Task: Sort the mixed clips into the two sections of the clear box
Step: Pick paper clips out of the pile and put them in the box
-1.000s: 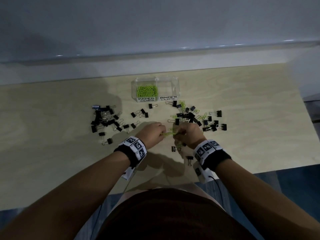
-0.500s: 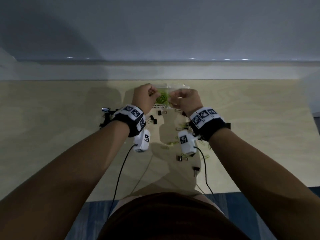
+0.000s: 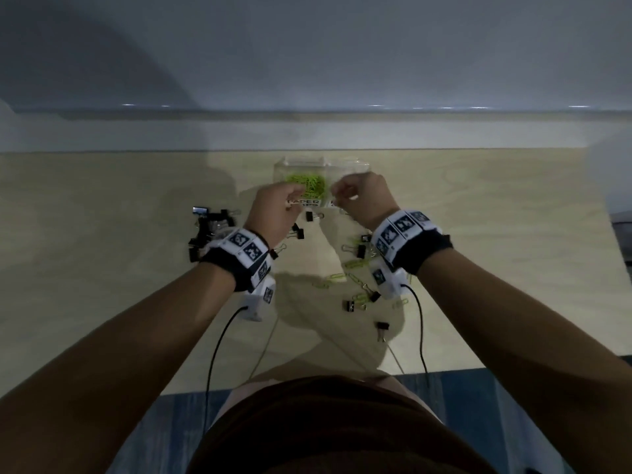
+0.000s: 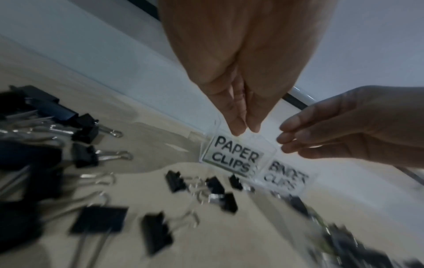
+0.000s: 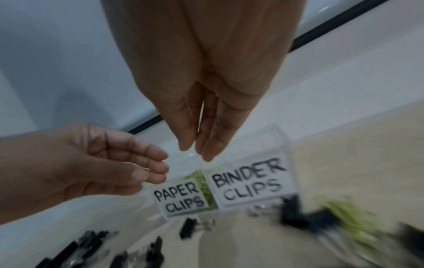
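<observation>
Green wire paper clips (image 3: 309,184) are heaped in the left section of the clear plastic box (image 3: 345,164); more lie mixed with black steel binder clips (image 3: 360,250) on the bench (image 3: 496,213); both are judged light; paper clips slippery, best pinched at a loop; binder clips stiff, taken by the body; left hand (image 3: 275,212) and right hand (image 3: 364,196) hover at the box, each grip relaxed and empty.

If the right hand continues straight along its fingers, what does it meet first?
Probably the clear plastic box, near the divider by its BINDER CLIPS label; the right hand holds nothing, though depth is unclear.

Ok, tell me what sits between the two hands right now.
Head view: between the left hand and right hand shows the clear box, its green paper clips and the PAPER CLIPS label. Nothing bridges the hands.
</observation>
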